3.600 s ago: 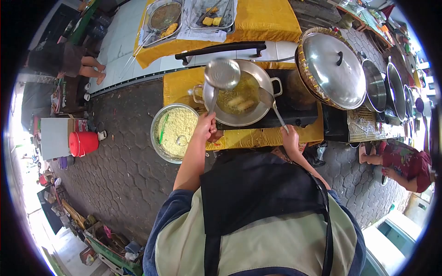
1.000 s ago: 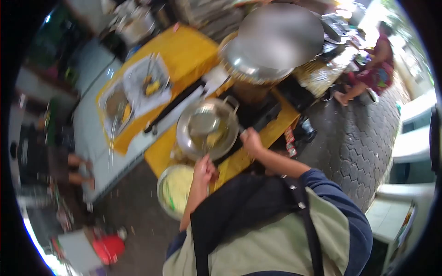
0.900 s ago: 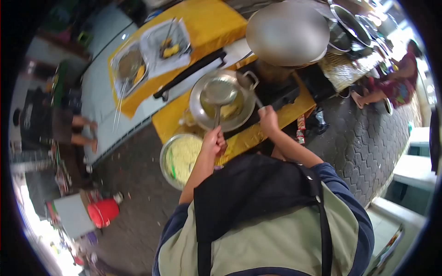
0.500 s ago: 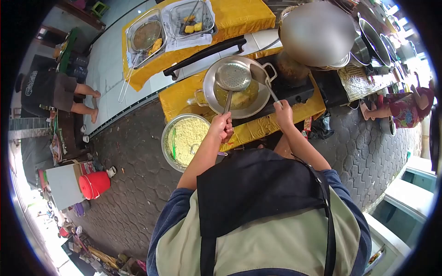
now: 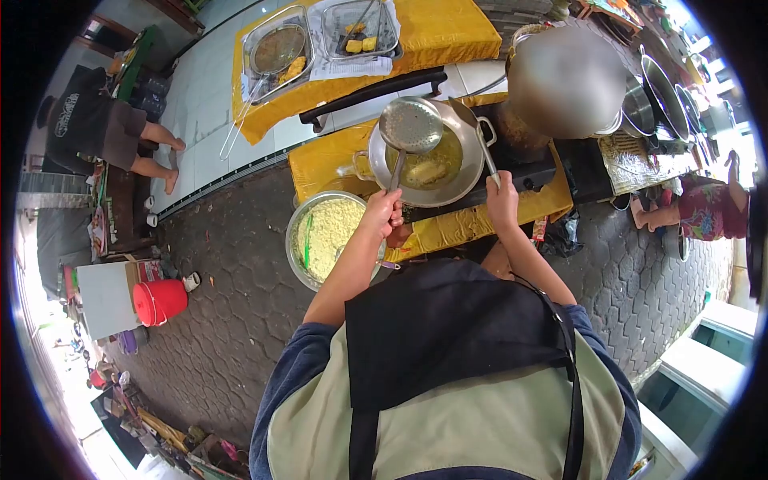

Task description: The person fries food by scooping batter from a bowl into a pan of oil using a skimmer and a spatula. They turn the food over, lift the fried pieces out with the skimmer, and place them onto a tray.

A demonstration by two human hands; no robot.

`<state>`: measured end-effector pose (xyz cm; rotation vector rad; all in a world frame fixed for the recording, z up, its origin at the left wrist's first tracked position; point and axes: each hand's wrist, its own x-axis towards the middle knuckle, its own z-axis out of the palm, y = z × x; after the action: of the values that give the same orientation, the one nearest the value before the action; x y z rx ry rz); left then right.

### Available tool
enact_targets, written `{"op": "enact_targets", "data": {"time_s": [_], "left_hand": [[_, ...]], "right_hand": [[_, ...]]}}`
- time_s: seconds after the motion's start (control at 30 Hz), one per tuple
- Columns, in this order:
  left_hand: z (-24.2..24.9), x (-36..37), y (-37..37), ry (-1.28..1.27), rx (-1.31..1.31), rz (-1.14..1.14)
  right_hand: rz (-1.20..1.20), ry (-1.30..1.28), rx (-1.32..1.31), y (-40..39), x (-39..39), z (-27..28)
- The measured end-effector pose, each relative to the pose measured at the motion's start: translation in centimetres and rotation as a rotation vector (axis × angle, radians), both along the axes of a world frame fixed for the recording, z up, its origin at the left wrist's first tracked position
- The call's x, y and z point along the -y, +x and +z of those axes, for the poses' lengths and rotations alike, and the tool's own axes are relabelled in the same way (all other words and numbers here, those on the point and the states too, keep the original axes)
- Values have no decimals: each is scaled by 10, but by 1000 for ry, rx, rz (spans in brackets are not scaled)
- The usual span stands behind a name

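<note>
My left hand (image 5: 382, 214) is closed on the handle of a perforated skimmer (image 5: 410, 126), whose round head is over the back left of a metal wok (image 5: 469, 178). My right hand (image 5: 502, 200) grips the handle of a metal spatula (image 5: 477, 140); its blade is over the wok's back right rim. In the wok's oil lies a pale yellow piece of food (image 5: 426, 170). A metal bowl (image 5: 297, 266) of crumbly pale yellow food (image 5: 332, 232) stands left of the wok, with a green utensil (image 5: 308, 240) in it.
Two baskets with fried pieces, one holding a round strainer (image 5: 278, 50), are on a yellow-covered table (image 5: 448, 28). One person (image 5: 88, 132) is at far left, another (image 5: 708, 208) at far right. A red bucket (image 5: 160, 302) stands on the paving at left.
The spatula has lifted away from the skimmer to the right, and my right hand has shifted slightly right. More of the food in the oil shows. The view has shifted a little.
</note>
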<state>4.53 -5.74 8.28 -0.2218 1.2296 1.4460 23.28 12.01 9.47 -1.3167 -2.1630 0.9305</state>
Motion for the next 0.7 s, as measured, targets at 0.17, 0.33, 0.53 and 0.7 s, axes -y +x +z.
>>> {"op": "enact_targets", "data": {"time_s": [0.17, 0.33, 0.53, 0.7], "left_hand": [[7, 2, 4, 1, -10, -26], [16, 1, 12, 19, -33, -79], [8, 13, -3, 16, -67, -73], [16, 23, -11, 26, -66, -93]], "right_hand": [[175, 195, 108, -21, -1, -1], [347, 300, 385, -45, 12, 18], [514, 433, 335, -15, 33, 18], [424, 364, 316, -29, 29, 37]]}}
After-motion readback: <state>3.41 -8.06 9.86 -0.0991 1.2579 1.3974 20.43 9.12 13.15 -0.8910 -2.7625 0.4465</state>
